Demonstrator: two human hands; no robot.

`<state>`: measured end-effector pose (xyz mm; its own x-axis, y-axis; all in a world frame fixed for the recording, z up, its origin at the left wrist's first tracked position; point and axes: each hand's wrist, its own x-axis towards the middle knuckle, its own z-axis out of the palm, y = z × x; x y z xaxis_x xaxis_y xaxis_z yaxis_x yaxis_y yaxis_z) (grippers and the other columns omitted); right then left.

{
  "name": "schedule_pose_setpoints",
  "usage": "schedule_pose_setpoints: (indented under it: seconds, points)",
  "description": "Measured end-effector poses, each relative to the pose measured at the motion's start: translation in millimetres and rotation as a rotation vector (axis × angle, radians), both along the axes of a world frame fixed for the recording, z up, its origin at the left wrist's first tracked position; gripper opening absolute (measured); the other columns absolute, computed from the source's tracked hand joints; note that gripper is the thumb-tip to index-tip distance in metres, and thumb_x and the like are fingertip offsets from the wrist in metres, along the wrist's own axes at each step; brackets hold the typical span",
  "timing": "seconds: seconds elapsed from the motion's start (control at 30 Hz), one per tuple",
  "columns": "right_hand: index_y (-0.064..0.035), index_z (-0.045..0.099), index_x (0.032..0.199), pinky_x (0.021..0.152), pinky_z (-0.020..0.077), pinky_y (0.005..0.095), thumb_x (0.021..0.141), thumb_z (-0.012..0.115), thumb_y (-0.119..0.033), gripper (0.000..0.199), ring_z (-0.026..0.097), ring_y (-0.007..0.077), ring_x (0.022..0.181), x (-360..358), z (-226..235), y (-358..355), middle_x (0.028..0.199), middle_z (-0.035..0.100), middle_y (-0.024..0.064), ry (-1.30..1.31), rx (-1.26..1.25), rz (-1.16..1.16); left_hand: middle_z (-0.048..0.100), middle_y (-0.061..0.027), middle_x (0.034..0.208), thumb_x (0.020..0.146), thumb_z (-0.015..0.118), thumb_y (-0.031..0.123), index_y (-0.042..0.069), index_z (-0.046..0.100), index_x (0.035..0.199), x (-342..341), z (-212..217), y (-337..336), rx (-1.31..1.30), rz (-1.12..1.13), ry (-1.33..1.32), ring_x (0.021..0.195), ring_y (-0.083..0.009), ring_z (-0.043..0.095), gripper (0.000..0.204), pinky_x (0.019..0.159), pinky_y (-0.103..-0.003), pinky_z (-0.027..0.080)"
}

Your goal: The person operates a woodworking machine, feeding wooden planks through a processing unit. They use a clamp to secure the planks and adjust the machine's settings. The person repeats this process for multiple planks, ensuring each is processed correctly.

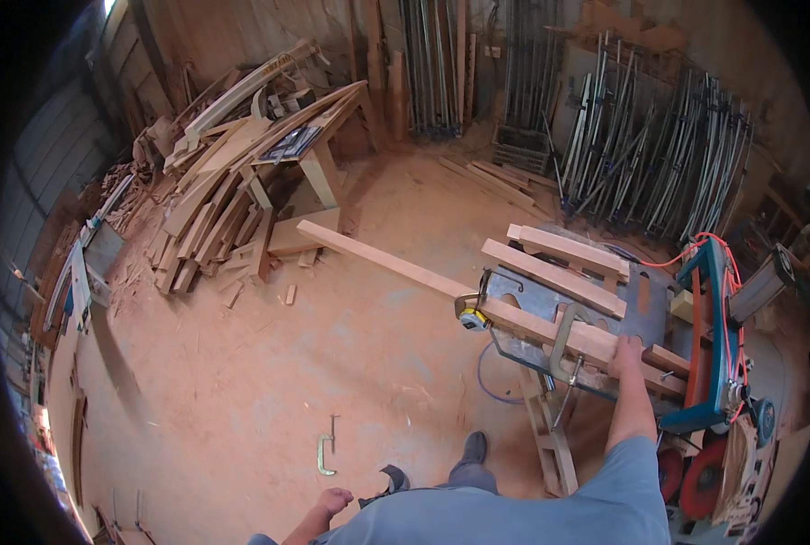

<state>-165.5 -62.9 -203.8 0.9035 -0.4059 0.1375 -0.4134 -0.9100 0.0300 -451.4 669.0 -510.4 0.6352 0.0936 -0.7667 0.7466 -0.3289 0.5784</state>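
My right hand (625, 357) is closed on the near long wooden beam (596, 342), right of a grey C-clamp (561, 343). The clamp grips the beam against the metal machine table (646, 320). Farther left along the beam, a dark clamp (483, 289) sits at the table's edge, with a yellow tape measure (473, 319) beside it. The beam's far end juts out well to the left over the floor. Two shorter beams (555, 277) lie behind it on the table. Low at my left side, my left hand (336, 500) is curled, seemingly holding nothing.
A green C-clamp (325, 457) lies on the dusty floor before my feet. At the right stands a teal machine frame (719, 336) with an orange cord. Curved boards (214, 204) are piled at the back left. Many bar clamps (659, 145) lean on the far wall.
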Motion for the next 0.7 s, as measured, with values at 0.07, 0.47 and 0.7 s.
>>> schedule_pose_setpoints:
  seconds: [0.07,0.47,0.7]
  points:
    - [-0.0028,0.053,0.126,0.110,0.0409,0.0479,0.081,0.064,-0.006,0.047,0.049,0.0440,0.127,3.9,-11.2,-11.4,0.131,0.051,0.0263,-0.034,-0.052,0.027,0.075,-0.0081,0.088,0.084,0.075,0.013,0.000,0.076,0.103,10.3,-3.7,-0.8,-0.038,0.081,-0.015,0.077,-0.0164,0.069,0.023,0.074,-0.032,0.058]
    - [-0.0059,0.057,0.122,0.114,0.0339,0.0530,0.080,0.061,-0.005,0.043,0.049,0.0427,0.126,-1.2,7.1,0.0,0.126,0.056,0.0210,-0.056,0.024,0.055,0.074,-0.0083,0.083,0.081,0.075,0.010,0.000,0.076,0.096,89.9,1.8,41.4,0.025,-0.038,0.087,0.073,-0.0175,0.070,0.018,0.069,-0.031,0.057]
    - [-0.0071,0.056,0.124,0.111,0.0366,0.0492,0.075,0.067,-0.006,0.050,0.048,0.0399,0.126,-11.0,23.1,11.1,0.125,0.055,0.0201,-0.051,0.038,0.049,0.073,-0.0090,0.079,0.083,0.069,0.012,0.000,0.076,0.091,204.5,71.8,12.7,0.196,-0.178,-0.260,0.075,-0.0182,0.068,0.016,0.071,-0.034,0.054]
